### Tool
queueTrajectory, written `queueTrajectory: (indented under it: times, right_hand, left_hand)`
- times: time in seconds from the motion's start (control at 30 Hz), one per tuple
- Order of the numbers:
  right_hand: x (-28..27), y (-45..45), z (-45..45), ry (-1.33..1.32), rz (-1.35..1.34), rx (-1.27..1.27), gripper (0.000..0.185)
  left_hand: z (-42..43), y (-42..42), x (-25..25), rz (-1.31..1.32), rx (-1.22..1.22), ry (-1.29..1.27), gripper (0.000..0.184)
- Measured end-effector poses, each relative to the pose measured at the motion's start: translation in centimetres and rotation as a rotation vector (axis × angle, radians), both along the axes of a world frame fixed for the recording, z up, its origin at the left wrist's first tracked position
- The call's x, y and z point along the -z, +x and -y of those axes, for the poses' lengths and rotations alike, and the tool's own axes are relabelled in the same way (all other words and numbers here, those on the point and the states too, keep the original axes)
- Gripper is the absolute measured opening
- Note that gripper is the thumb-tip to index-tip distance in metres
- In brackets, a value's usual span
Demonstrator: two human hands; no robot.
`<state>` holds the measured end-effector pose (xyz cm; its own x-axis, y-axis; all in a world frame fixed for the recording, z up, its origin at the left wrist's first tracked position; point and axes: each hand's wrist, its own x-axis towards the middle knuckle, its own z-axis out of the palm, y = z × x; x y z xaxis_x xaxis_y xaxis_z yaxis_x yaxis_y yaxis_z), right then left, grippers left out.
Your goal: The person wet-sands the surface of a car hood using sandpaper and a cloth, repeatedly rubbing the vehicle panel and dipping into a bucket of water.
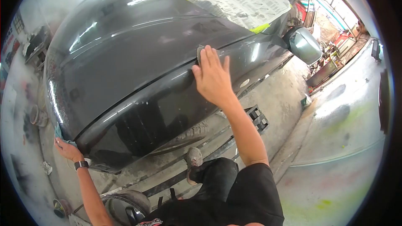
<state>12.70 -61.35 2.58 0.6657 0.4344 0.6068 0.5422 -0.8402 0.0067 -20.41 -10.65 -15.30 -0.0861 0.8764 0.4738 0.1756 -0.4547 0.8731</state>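
Note:
A dark grey car's hood (pixel 125 58) and front fender (pixel 163 96) fill the middle of the view. My right hand (pixel 212 77) lies over the seam between hood and fender, fingers together and thumb out. Under its fingers is a thin grey sanding pad (pixel 200 54), pressed to the panel and mostly covered. At the front corner of the car, my left hand (pixel 69 148) holds a light blue cloth (pixel 58 132) against the bodywork, with a watch on that wrist. Water drops and wet streaks show on the paint.
Newspaper (pixel 238 0) held by yellow-green tape (pixel 260 28) covers the windshield. A side mirror (pixel 305 45) juts out at right. A bucket (pixel 127 205) stands below my left arm. A black slotted block (pixel 256 119) and rails lie on the floor near my shoe (pixel 194 159).

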Motion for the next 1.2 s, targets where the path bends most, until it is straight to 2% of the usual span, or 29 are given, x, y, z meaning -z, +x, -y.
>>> queueTrajectory:
  times: [0.03, 0.1, 0.13, 0.23, 0.27, 0.3, 0.47, 0.57, 0.8, 0.87, 0.9, 1.0, 1.1, 1.13, 1.2]
  right_hand:
    - [0.0, 0.3, 0.8, -0.008, -0.012, -0.006, 0.053]
    - [-0.8, 6.3, 4.3, 0.137, -0.016, 0.188, 0.054]
    - [-2.2, 8.1, 5.4, 0.198, -0.102, 0.282, 0.056]
    - [-3.1, 7.5, 3.6, 0.114, -0.196, 0.328, 0.058]
    - [-1.0, 6.4, 2.8, 0.070, -0.026, 0.225, 0.058]
    - [0.0, 5.6, 2.5, 0.083, 0.003, 0.165, 0.057]
    - [-5.2, 12.8, 8.0, 0.138, -0.265, 0.414, 0.061]
    - [-6.0, 16.0, 9.4, 0.110, -0.344, 0.540, 0.063]
    - [-4.4, 17.9, 6.7, 0.239, -0.273, 0.642, 0.065]
    - [-5.0, 17.8, 5.6, 0.180, -0.340, 0.447, 0.064]
    - [-5.3, 17.7, 5.3, 0.155, -0.372, 0.350, 0.064]
    - [-5.7, 16.2, 8.2, 0.134, -0.358, 0.408, 0.066]
    - [-3.3, 16.4, 8.9, 0.183, -0.184, 0.515, 0.064]
    - [-3.7, 15.7, 7.4, 0.128, -0.193, 0.574, 0.059]
    - [-4.0, 10.0, 4.4, 0.119, -0.243, 0.315, 0.051]
  left_hand:
    - [0.3, -0.1, -0.3, -0.015, -0.009, -0.001, 0.050]
    - [0.8, 0.2, -1.0, -0.039, -0.015, -0.004, 0.050]
    - [0.7, 0.2, -0.9, -0.045, -0.019, 0.001, 0.050]
    - [0.2, 0.0, -0.3, -0.054, -0.011, 0.031, 0.050]
    - [-0.1, -0.1, 0.1, -0.056, -0.006, 0.052, 0.051]
    - [-0.5, -0.2, 0.2, -0.059, -0.006, 0.072, 0.051]
    - [-0.8, -0.3, 0.5, -0.047, 0.004, 0.027, 0.049]
    - [-0.5, -0.2, 0.1, -0.052, -0.008, 0.022, 0.049]
    - [0.9, -0.2, -1.0, -0.045, -0.009, -0.017, 0.050]
    - [-1.1, -1.2, 1.3, -0.097, -0.008, 0.023, 0.050]
    - [-1.0, -1.0, 0.8, -0.122, -0.006, 0.047, 0.050]
    - [0.4, -0.4, -0.3, -0.040, -0.010, 0.005, 0.050]
    - [0.8, -0.3, -0.8, -0.048, -0.015, -0.017, 0.050]
    - [0.7, -0.7, -0.5, -0.050, -0.013, -0.017, 0.050]
    - [-0.1, -0.6, 0.1, -0.038, 0.001, -0.013, 0.050]
